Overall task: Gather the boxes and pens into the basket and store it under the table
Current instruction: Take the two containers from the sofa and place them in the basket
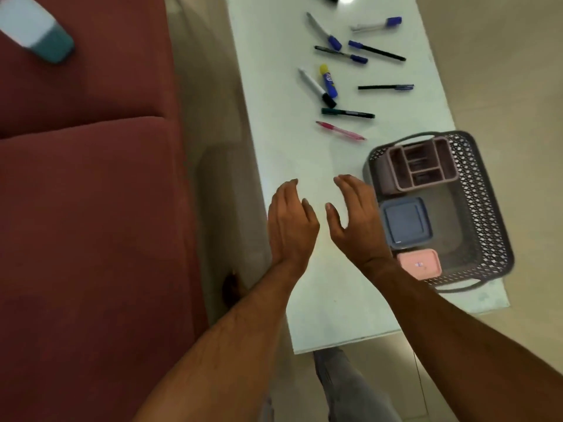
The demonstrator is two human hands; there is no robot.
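Above the table [304, 153], both hands — left hand [289, 226], right hand [356, 223] — hover (fingers spread).

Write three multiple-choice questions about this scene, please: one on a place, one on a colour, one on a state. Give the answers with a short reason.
1. Where is the blue box?
A. inside the basket
B. on the sofa
C. on the floor

2. What colour is the pen lying nearest the basket?
A. yellow
B. pink
C. white

3. What are the two hands holding?
A. a pen each
B. the basket handles
C. nothing

Answers:
1 A: the blue box lies in the basket, between the divided organiser and the pink box.
2 B: the pink pen lies on the table just beyond the basket.
3 C: the left hand and right hand are open over the table, fingers empty.
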